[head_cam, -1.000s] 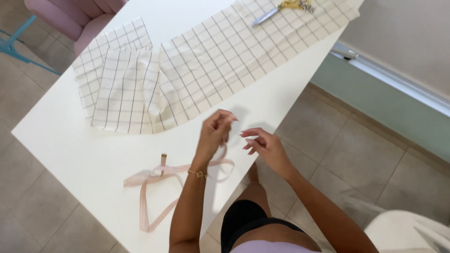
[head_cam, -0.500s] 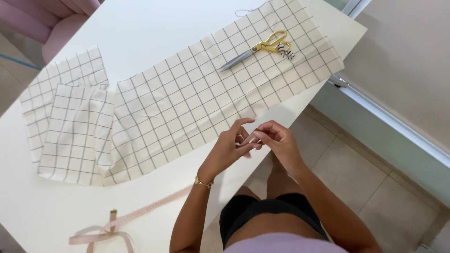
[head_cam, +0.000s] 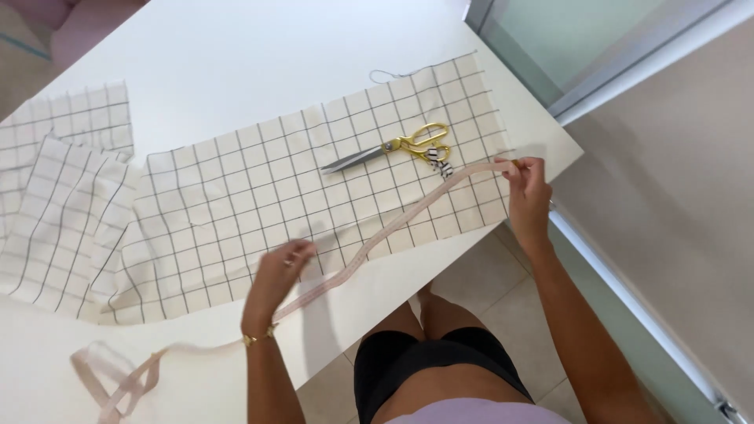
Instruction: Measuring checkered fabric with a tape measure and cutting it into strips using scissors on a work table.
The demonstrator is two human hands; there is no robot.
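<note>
A pale pink measuring tape [head_cam: 393, 229] runs stretched along the near edge of a cream fabric with a dark grid [head_cam: 259, 196]. My right hand [head_cam: 528, 191] pinches the tape's end at the fabric's right corner. My left hand [head_cam: 279, 276] holds the tape further along, near the fabric's lower edge. The tape's loose remainder [head_cam: 118, 373] lies curled on the table at the lower left.
Gold-handled scissors [head_cam: 400, 149] lie on the fabric near its right end. More grid fabric pieces [head_cam: 55, 204] are stacked at the left. The white table [head_cam: 236, 63] ends close to a glass door frame [head_cam: 550, 86] on the right. Tiled floor shows below.
My hands were together at the table's edge; they have moved apart, drawing the tape out straight along the fabric. The view has shifted right.
</note>
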